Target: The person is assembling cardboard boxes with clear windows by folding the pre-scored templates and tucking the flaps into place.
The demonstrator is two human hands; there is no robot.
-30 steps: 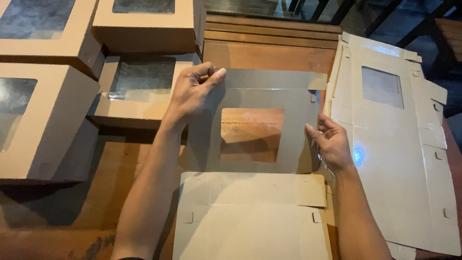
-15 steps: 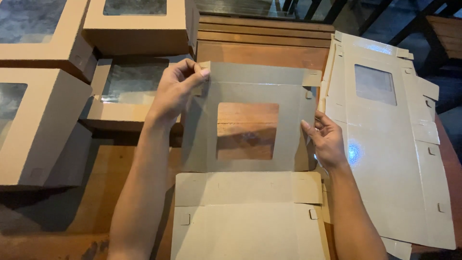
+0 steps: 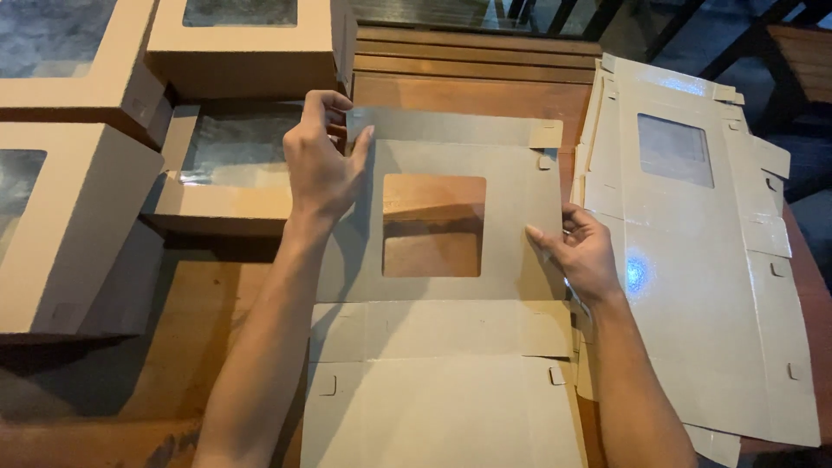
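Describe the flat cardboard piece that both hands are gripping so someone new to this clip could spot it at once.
On the wooden table, between the assembled window boxes on one side and the stack of flat box blanks on the other, lies one unfolded box blank. The left hand pinches its far corner, the right hand its side edge. Its square window is an open hole showing bare wood.

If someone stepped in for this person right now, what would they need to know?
Left hand grips the top left corner of the flat box blank, pinching its upper flap. Right hand holds the blank's right edge. The blank lies on the wooden table, window cutout facing up, walls not yet raised. Done: several folded window boxes stand at left. Left: this blank, plus the stack of flat blanks at right.
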